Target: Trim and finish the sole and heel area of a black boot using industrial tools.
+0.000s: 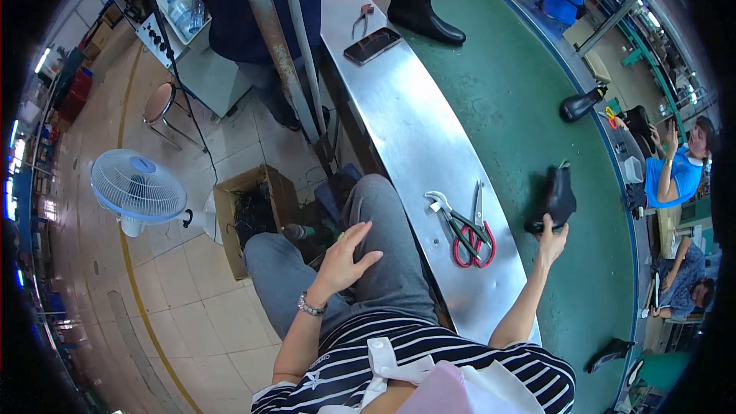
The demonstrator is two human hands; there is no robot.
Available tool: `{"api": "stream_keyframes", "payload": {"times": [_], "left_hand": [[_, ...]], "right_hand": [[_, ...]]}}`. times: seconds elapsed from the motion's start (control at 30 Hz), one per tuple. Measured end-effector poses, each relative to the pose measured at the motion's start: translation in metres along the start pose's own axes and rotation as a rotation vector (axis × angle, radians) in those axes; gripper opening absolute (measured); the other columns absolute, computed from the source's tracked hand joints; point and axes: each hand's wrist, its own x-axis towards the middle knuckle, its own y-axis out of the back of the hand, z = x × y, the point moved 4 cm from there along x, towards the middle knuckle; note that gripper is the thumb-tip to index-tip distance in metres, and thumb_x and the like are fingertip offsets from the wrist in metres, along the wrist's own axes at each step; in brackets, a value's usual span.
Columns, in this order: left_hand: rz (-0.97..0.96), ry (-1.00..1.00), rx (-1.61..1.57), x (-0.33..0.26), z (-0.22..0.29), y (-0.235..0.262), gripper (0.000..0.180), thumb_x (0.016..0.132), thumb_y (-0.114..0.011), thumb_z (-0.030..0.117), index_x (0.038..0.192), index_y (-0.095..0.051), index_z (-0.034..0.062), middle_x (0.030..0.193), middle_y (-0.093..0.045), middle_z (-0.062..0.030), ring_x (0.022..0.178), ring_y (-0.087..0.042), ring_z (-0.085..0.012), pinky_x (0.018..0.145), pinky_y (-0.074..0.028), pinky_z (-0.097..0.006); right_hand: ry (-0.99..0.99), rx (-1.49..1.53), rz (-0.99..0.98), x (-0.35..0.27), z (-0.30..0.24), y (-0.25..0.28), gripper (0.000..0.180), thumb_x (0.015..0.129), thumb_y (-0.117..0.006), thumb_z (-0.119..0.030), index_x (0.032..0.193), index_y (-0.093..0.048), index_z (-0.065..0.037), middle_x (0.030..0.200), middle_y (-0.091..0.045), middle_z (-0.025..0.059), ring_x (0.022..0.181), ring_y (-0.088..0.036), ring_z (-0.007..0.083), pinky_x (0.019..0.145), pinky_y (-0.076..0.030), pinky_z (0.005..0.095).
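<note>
A seated person in a striped top and grey trousers looks down at a long curved desk (429, 153) with a bare metal edge and a green belt surface beyond it.

The right hand (550, 239) reaches out over the green surface, and its fingers (546, 222) touch the lower end of a black ankle boot (553, 199). The boot stands tilted on the green surface, just past the metal edge. The fingers look loosely curled against it; whether they truly grip it cannot be told from this angle.

The left hand (346, 254) rests on the person's own thigh, fingers spread and released, holding nothing. A beaded bracelet (310, 307) sits on that wrist.

On the metal edge, between the two hands, lie pliers (448, 215) and red-handled scissors (474, 238), touching one another.

Farther along the desk lie a phone (372, 45), a second small pair of pliers (363, 18) and another black boot (423, 15). A further dark shoe (581, 104) sits near the far rim.

On the floor to the left stand an open cardboard box (249, 215), a white fan (138, 188) and a round stool (159, 103). Other people work at the far side, to the right.
</note>
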Motion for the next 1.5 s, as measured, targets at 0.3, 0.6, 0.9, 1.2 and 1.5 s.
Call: {"api": "stream_keyframes", "payload": {"times": [0.3, 0.6, 0.9, 1.2, 1.5], "left_hand": [[0.04, -0.119, 0.289, 0.053, 0.027, -0.021, 0.059, 0.086, -0.066, 0.033, 0.135, -0.049, 0.0039, 0.142, -0.043, -0.0206, 0.129, -0.044, -0.0359, 0.105, -0.038, -0.041], [0.147, -0.255, 0.682, 0.139, 0.004, -0.036, 0.056, 0.088, -0.061, 0.027, 0.134, -0.047, -0.0011, 0.145, -0.038, -0.0232, 0.134, -0.036, -0.0373, 0.11, -0.03, -0.047], [0.122, -0.104, 0.794, 0.145, 0.003, -0.051, 0.062, 0.087, -0.06, 0.032, 0.134, -0.044, -0.0057, 0.146, -0.035, -0.0255, 0.133, -0.037, -0.0379, 0.109, -0.032, -0.046], [0.099, -0.062, 0.872, 0.146, 0.008, -0.053, 0.063, 0.089, -0.059, 0.035, 0.138, -0.042, 0.0004, 0.149, -0.034, -0.0199, 0.131, -0.04, -0.0357, 0.109, -0.03, -0.046], [0.152, -0.118, 0.843, 0.148, 0.008, -0.055, 0.064, 0.087, -0.06, 0.034, 0.138, -0.042, -0.0008, 0.148, -0.034, -0.0204, 0.128, -0.043, -0.0366, 0.109, -0.031, -0.047]], "right_hand": [[0.352, -0.805, -0.245, -0.018, -0.083, -0.031, 0.045, 0.086, -0.063, -0.035, 0.123, -0.062, -0.011, 0.087, -0.07, 0.0139, 0.086, -0.066, 0.0347, 0.078, -0.05, 0.0444], [0.755, -0.344, -0.683, -0.038, -0.209, -0.2, 0.038, 0.087, -0.063, -0.033, 0.115, -0.066, -0.008, 0.086, -0.071, 0.0141, 0.08, -0.068, 0.0302, 0.074, -0.052, 0.038], [0.76, 0.099, -0.989, -0.024, -0.306, -0.457, 0.042, 0.086, -0.064, -0.016, 0.122, -0.055, 0.005, 0.114, -0.064, 0.0212, 0.09, -0.069, 0.0293, 0.079, -0.053, 0.0371], [1.294, -0.498, -0.515, 0.03, -0.324, -0.581, 0.022, 0.089, -0.055, -0.014, 0.111, -0.054, -0.01, 0.115, -0.054, 0.0182, 0.09, -0.065, 0.0387, 0.077, -0.054, 0.0484], [1.305, -0.246, -0.378, 0.074, -0.317, -0.47, 0.016, 0.089, -0.059, -0.02, 0.097, -0.059, -0.006, 0.097, -0.058, 0.0151, 0.082, -0.063, 0.038, 0.074, -0.05, 0.0465]]}}
